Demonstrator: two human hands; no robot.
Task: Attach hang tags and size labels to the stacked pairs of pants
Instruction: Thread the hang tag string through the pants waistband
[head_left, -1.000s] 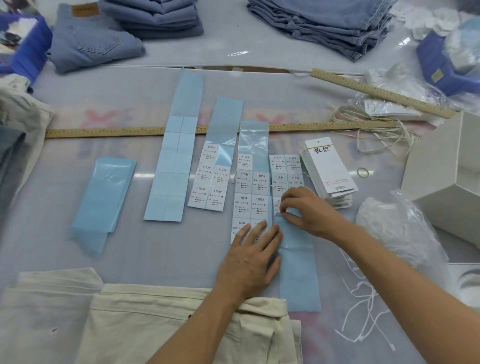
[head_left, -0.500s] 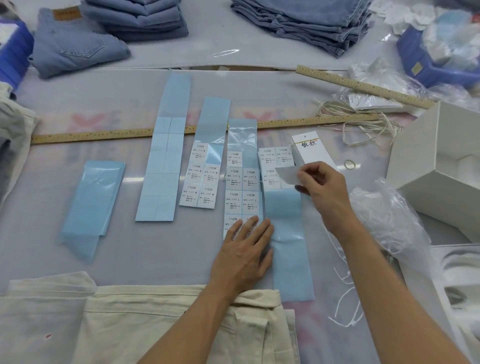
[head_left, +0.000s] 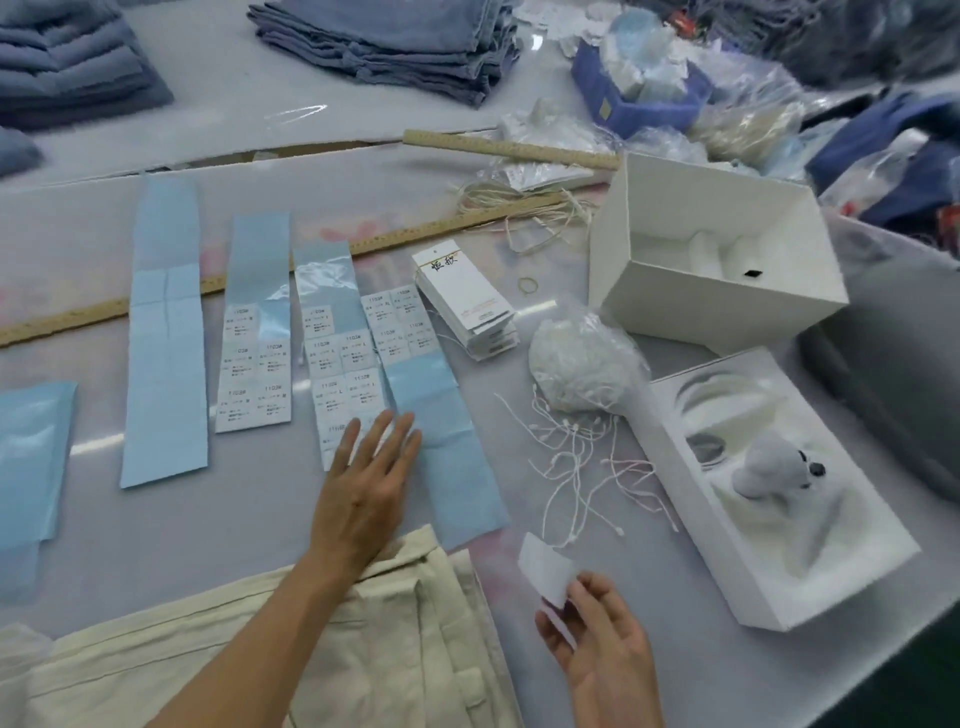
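Cream pants (head_left: 311, 649) lie folded at the table's near edge. Several blue backing strips with white size labels (head_left: 337, 358) lie side by side in the middle. My left hand (head_left: 363, 488) rests flat, fingers spread, on the near end of two strips. My right hand (head_left: 602, 654), low at the right, pinches a peeled white size label (head_left: 545, 569) between thumb and fingers, above the bare table beside the pants. A stack of white hang tags (head_left: 467, 301) sits right of the strips. A bag of white tag strings (head_left: 576, 364) spills loops towards me.
Two white boxes (head_left: 727, 291) stand at the right, the near one holding a small grey tool (head_left: 779, 467). Wooden rulers (head_left: 509, 148) cross the table behind the strips. Folded jeans stacks (head_left: 384, 36) lie at the back, with a blue bin (head_left: 639, 104) and plastic bags beyond.
My right hand peeled a label off the rightmost strip and carried it down towards me, next to the cream pants. The left hand stayed pressed on the strips. The view swung right.
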